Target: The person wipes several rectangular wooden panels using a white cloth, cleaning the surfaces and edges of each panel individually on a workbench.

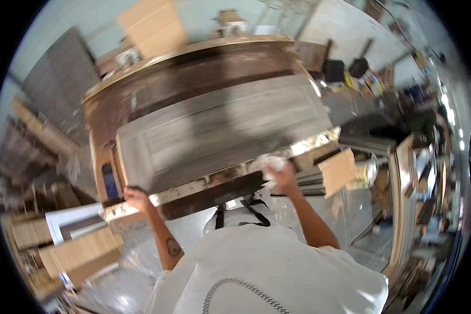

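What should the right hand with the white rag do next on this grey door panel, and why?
Probably slide the right hand and its white rag up from the near edge onto the grey door panel. The rag sits only at the panel's near right edge, while the left hand grips the near left corner, seemingly steadying it on the brown workbench.

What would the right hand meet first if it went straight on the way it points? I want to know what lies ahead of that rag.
The right hand, holding a white rag, points up across the grey door panel. It would probably slide over that panel first, though blur makes depth unclear.
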`<action>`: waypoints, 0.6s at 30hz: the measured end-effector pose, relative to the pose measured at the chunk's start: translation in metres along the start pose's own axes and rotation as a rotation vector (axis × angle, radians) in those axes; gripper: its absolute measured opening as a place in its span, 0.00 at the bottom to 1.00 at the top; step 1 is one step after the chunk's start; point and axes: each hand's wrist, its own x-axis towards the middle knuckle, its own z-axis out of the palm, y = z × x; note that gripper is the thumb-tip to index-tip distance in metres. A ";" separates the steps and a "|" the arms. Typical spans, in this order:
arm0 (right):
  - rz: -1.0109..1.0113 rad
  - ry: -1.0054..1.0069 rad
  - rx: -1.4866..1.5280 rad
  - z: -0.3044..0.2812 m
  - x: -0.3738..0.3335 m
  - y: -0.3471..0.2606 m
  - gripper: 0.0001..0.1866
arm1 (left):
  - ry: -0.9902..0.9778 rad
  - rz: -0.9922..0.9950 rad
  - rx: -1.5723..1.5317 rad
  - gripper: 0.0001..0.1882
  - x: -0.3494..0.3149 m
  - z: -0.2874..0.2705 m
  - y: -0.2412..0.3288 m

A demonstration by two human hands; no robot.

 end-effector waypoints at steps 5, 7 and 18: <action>0.278 1.018 0.718 -0.191 -0.111 0.113 0.10 | -0.189 -0.030 0.072 0.24 0.006 -0.050 0.054; 0.185 1.164 0.954 -0.237 -0.163 0.180 0.11 | -0.121 0.078 0.247 0.25 -0.001 -0.058 0.074; 0.105 1.126 1.351 -0.203 -0.133 0.357 0.24 | -0.645 0.079 -0.652 0.18 -0.145 -0.033 0.268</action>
